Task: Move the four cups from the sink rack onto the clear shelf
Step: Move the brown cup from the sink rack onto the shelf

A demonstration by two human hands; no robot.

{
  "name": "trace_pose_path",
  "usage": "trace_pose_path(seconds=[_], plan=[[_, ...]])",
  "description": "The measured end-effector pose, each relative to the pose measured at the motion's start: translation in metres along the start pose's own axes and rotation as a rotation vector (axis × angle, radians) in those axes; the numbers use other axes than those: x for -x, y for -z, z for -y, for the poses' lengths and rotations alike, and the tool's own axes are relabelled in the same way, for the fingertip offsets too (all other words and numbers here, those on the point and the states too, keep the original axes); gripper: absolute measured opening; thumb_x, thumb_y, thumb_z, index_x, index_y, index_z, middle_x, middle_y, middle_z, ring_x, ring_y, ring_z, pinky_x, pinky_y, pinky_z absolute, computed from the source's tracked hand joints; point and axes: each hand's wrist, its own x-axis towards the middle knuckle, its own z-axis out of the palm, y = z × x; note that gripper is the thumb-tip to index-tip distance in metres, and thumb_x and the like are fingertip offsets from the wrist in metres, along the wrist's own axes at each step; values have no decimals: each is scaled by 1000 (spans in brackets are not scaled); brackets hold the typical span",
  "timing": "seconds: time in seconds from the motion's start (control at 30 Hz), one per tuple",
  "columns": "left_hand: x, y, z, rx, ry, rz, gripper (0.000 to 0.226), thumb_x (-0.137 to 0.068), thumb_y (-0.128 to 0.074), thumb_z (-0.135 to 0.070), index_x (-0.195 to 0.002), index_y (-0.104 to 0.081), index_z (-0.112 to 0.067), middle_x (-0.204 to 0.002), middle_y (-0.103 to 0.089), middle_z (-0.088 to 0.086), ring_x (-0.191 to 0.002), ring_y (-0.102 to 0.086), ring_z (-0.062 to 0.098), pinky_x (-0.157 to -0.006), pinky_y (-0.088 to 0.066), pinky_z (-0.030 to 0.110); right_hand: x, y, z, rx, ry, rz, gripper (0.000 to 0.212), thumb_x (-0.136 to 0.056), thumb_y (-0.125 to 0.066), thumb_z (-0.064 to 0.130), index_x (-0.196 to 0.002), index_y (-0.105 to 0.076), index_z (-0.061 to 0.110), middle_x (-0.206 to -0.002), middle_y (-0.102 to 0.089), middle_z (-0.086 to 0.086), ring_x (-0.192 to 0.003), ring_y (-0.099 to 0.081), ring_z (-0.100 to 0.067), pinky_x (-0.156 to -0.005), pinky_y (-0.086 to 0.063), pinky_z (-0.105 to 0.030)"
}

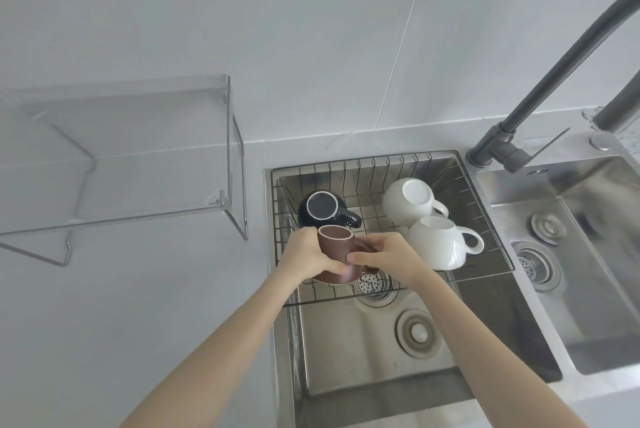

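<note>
A brown cup (337,247) sits upside down at the front left of the wire sink rack (363,164). My left hand (310,253) grips its left side and my right hand (388,254) grips its right side, over the handle. Behind it lies a dark blue cup (323,211), bottom up. Two white cups rest to the right: one (408,201) at the back, bottom up, and one (440,242) in front of it, tilted on its side. The clear shelf (121,157) stands on the counter to the left with nothing on it.
The rack spans the back of the left sink basin (363,351). A second basin (588,254) lies to the right. A grey tap (540,88) arches over from the back right. White counter (138,306) runs under and in front of the shelf.
</note>
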Motion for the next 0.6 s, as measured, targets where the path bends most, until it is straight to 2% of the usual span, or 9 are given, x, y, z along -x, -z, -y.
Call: trace_pose_path(seconds=[0.07, 0.13, 0.23, 0.27, 0.3, 0.33, 0.4, 0.5, 0.6], plan=[[6, 11, -11, -7, -32, -19, 56, -45, -86, -30, -96, -67, -17, -101, -69, 4, -88, -60, 17, -71, -48, 27, 6, 4, 16, 22, 35, -9, 28, -67, -77, 17, -94, -72, 14, -90, -70, -24, -74, -59, -19, -69, -50, -33], [15, 29, -26, -27, -85, -72, 56, -43, -85, -33, -94, -67, -18, -97, -70, 2, -88, -62, 19, -75, -52, 32, 12, 9, 39, 39, 88, -23, 28, -66, -78, 20, -93, -72, 18, -87, -71, -15, -71, -60, -17, -66, -51, -28], [33, 69, -50, -39, -172, -196, 57, -41, -84, -37, -92, -65, -21, -87, -68, -5, -81, -60, 14, -68, -49, 27, 23, 9, 88, 71, 227, -80, 23, -64, -80, 24, -84, -73, 32, -86, -77, -1, -76, -67, -9, -67, -55, -17], [40, 83, -57, -37, -195, -236, 56, -41, -84, -39, -91, -64, -22, -84, -66, -8, -78, -59, 12, -63, -47, 25, 27, 7, 105, 89, 275, -95, 21, -64, -80, 25, -82, -73, 34, -84, -77, 0, -75, -67, -7, -69, -55, -19], [47, 98, -62, -36, -216, -276, 56, -41, -83, -40, -89, -63, -22, -81, -64, -10, -76, -58, 10, -60, -44, 23, 30, 3, 123, 93, 325, -93, 22, -63, -80, 26, -84, -74, 32, -86, -76, -4, -73, -65, -8, -72, -55, -27], [54, 114, -66, -35, -241, -320, 57, -41, -83, -40, -90, -62, -22, -81, -64, -10, -76, -58, 11, -60, -44, 22, 32, -4, 141, 81, 370, -88, 26, -62, -80, 27, -87, -74, 26, -88, -75, -9, -72, -63, -11, -73, -54, -35], [67, 144, -69, -35, -297, -412, 60, -42, -83, -39, -94, -61, -19, -86, -65, -6, -81, -59, 16, -64, -45, 24, 32, -20, 172, 75, 456, -105, 31, -59, -81, 25, -89, -73, 20, -87, -73, -7, -71, -64, -15, -73, -54, -40], [82, 185, -61, -1, -343, -540, 67, -45, -85, -32, -106, -59, -19, -91, -64, -7, -85, -56, 15, -71, -42, 23, 25, -54, 213, 100, 544, -122, 35, -58, -81, 25, -90, -70, 17, -101, -71, -19, -95, -63, -37, -88, -51, -54], [94, 225, -37, 47, -339, -649, 66, -47, -85, -30, -105, -57, -20, -90, -61, -9, -87, -54, 15, -73, -41, 24, 12, -95, 248, 113, 611, -86, 33, -54, -79, 27, -84, -69, 21, -108, -64, -27, -106, -54, -45, -90, -45, -61]])
